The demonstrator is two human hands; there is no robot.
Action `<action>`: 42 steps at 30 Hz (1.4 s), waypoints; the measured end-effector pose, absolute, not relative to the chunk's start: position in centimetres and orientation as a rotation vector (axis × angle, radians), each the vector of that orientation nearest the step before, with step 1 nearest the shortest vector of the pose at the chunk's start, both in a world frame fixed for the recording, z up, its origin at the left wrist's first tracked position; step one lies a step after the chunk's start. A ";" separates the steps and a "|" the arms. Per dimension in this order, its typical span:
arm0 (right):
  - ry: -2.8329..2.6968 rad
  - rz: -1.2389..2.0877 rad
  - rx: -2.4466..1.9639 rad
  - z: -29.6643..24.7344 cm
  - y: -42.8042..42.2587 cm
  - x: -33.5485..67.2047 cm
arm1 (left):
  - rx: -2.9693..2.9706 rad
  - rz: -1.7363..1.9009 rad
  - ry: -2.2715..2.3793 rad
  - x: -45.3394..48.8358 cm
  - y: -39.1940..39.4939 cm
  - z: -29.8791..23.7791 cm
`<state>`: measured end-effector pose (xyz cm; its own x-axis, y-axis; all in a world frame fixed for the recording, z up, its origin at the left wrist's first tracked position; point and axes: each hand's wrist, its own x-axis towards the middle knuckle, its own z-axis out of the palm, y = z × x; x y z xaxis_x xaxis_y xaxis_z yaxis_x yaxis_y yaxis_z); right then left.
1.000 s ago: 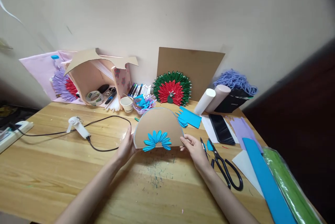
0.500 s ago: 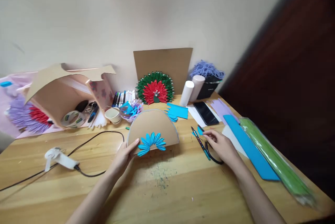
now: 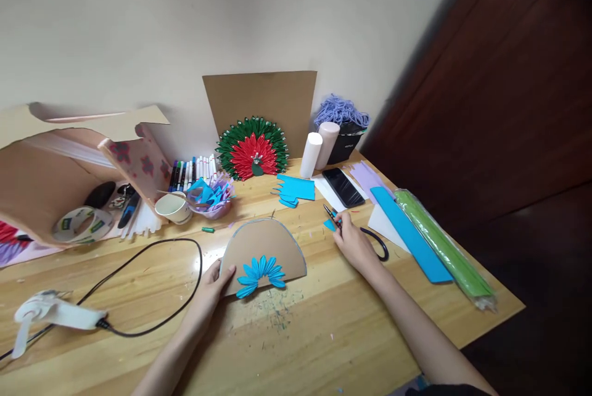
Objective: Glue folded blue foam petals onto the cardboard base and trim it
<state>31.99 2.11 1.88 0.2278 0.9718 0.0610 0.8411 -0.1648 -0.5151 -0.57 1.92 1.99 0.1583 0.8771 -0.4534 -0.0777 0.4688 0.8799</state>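
Note:
My left hand (image 3: 213, 282) grips the lower left edge of a half-round cardboard piece (image 3: 263, 242), thumb on its face. A fan of folded blue paper petals (image 3: 261, 274) spreads along the cardboard's straight lower edge. Right of it, my right hand (image 3: 354, 242) has its fingers closed on a dark pen (image 3: 329, 212) at the table; the pen's tip end shows and the rest is hidden. A small blue paper scrap (image 3: 329, 224) lies beside the fingers. Behind the wrist curves a black loop (image 3: 383, 249), its kind unclear.
At the back stands a red and green paper peacock (image 3: 259, 155) before a cardboard sheet (image 3: 263, 90). Blue cut paper (image 3: 298, 187), a phone (image 3: 343, 187) and a green pack (image 3: 439, 242) lie rightward. Leftward are a paper cup (image 3: 173, 206) and a corded glue gun (image 3: 65, 313).
My right hand has closed on the pen, which earlier lay just left of the fingers. My left hand still holds the cardboard, and the whole view has shifted.

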 end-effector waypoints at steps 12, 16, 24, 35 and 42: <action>-1.526 1.490 -0.981 4.3 8.9 24.6 | 1.160 0.922 1.246 -1.7 2.7 -0.5; -1.456 1.529 -1.078 2.2 11.4 22.1 | 1.224 0.919 1.285 -1.6 2.5 -0.4; -1.671 1.195 -1.297 0.4 12.6 21.5 | 1.235 0.919 1.346 -1.4 2.4 -0.4; -1.784 1.026 -1.402 0.1 12.0 22.3 | 1.240 0.924 1.325 -1.4 2.3 -0.5; -1.749 1.024 -1.461 0.4 11.2 23.9 | 1.252 0.926 1.333 -1.4 2.3 -0.8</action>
